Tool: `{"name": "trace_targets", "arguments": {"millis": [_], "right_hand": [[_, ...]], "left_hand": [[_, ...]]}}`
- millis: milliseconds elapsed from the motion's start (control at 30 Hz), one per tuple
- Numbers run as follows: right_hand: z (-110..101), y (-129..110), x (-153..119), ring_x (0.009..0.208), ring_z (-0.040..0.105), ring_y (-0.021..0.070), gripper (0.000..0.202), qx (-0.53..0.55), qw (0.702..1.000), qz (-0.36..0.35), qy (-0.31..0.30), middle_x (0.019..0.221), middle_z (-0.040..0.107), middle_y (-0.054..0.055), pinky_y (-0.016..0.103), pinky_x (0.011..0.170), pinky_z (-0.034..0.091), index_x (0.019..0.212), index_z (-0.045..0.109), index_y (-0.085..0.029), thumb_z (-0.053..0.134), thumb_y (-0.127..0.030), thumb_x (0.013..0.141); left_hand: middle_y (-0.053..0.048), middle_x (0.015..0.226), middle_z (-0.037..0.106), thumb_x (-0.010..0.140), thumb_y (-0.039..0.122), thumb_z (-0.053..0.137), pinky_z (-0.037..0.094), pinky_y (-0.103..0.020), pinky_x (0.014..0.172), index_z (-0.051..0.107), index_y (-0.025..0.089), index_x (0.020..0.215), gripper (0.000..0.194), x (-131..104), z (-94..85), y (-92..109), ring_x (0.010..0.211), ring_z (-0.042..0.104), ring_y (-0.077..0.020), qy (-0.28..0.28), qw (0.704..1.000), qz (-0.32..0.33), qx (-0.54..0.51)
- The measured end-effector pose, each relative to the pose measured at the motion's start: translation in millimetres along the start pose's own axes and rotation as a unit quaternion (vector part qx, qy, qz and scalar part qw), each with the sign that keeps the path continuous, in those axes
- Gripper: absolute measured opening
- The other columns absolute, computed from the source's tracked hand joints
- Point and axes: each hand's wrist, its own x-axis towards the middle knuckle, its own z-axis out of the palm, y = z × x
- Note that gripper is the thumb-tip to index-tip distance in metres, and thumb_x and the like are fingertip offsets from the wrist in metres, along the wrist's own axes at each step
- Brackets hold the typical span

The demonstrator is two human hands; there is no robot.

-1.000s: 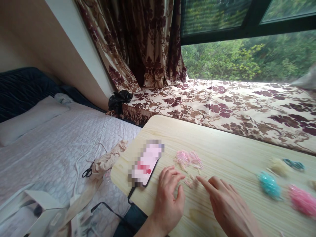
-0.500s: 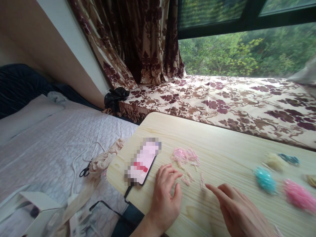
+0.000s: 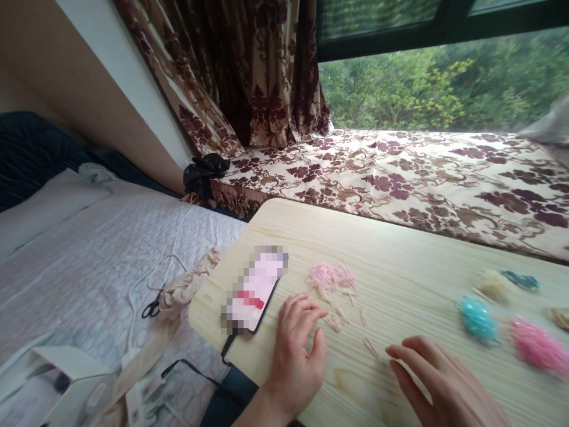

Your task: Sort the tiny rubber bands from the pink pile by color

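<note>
Palm-down on the light wood table, my left hand rests with bent fingers and thumb apart, holding nothing. Just beyond its fingertips lies a pile of thin pink strands, like small elastic loops. A few short pale-pink pieces are scattered by those fingers. One separate pale-pink loop lies on the wood between my hands. To its right is my right hand, with the index finger and thumb apart and nothing seen between them. Its lower fingers are partly hidden.
A phone with a black cable lies left of my left hand. Turquoise and pink bundles sit at the right, near a cream bundle. Left of the table are a bed and scissors.
My right hand has drawn back to the right and its thumb now shows. A single pale-pink loop now lies nearer to me, between the hands. My left hand stays in place.
</note>
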Motion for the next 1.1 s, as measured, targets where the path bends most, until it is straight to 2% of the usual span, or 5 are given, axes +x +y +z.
{"name": "trace_targets", "arguments": {"millis": [133, 367, 633, 900, 1100], "right_hand": [[4, -11, 7, 0.066, 0.064, 0.014, 0.022, -0.014, 1.0, 0.015, -0.001, 0.079, 0.064, 0.0, 0.027, 0.062, 0.048, 0.082, 0.063, -0.028, 0.048, -0.037, 0.094], [14, -19, 9, 0.063, 0.06, 0.0147, 0.024, -0.053, 0.998, 0.022, 0.006, 0.074, 0.061, -0.001, 0.029, 0.061, 0.043, 0.076, 0.059, -0.027, 0.048, -0.036, 0.095], [12, -26, 12, 0.057, 0.057, 0.0136, 0.033, 0.006, 0.997, 0.023, 0.078, 0.066, 0.057, -0.001, 0.027, 0.055, 0.045, 0.068, 0.052, -0.026, 0.037, -0.03, 0.098], [-12, -15, -16, 0.051, 0.06, 0.0102, 0.022, 0.125, 0.982, 0.14, 0.035, 0.063, 0.062, -0.005, 0.019, 0.052, 0.048, 0.081, 0.053, -0.028, 0.043, -0.038, 0.098], [-50, 30, -58, 0.046, 0.059, 0.0112, 0.023, 0.082, 0.976, 0.192, 0.056, 0.062, 0.067, -0.004, 0.019, 0.043, 0.047, 0.083, 0.061, -0.028, 0.052, -0.048, 0.091]], "left_hand": [[-0.009, 0.11, 0.064, 0.082, 0.003, 0.048, 0.044, -0.052, 0.108, 0.062, 0.021, 0.108, 0.035, 0, -0.7, 1, 0.12, 0.053, -0.0263, 0.003, 1.0, -0.004, 0.003], [-0.008, 0.111, 0.063, 0.083, 0.004, 0.048, 0.045, -0.049, 0.107, 0.062, 0.021, 0.108, 0.034, 0, -0.5, 0, 0.12, 0.053, -0.0247, 0.002, 1.0, -0.006, 0.003], [-0.009, 0.111, 0.064, 0.084, 0.005, 0.048, 0.045, -0.05, 0.107, 0.063, 0.021, 0.109, 0.033, -2, -0.3, -1, 0.121, 0.053, -0.0255, 0.0, 1.0, -0.001, 0.012], [-0.008, 0.113, 0.065, 0.087, 0.009, 0.048, 0.049, -0.049, 0.104, 0.064, 0.023, 0.108, 0.03, -5, 3.1, -8, 0.121, 0.054, -0.0251, 0.003, 1.0, -0.001, 0.031], [-0.007, 0.115, 0.065, 0.09, 0.015, 0.049, 0.049, -0.047, 0.104, 0.066, 0.023, 0.108, 0.026, -7, 4.4, -15, 0.122, 0.055, -0.0251, 0.013, 0.999, 0.002, 0.04]]}}
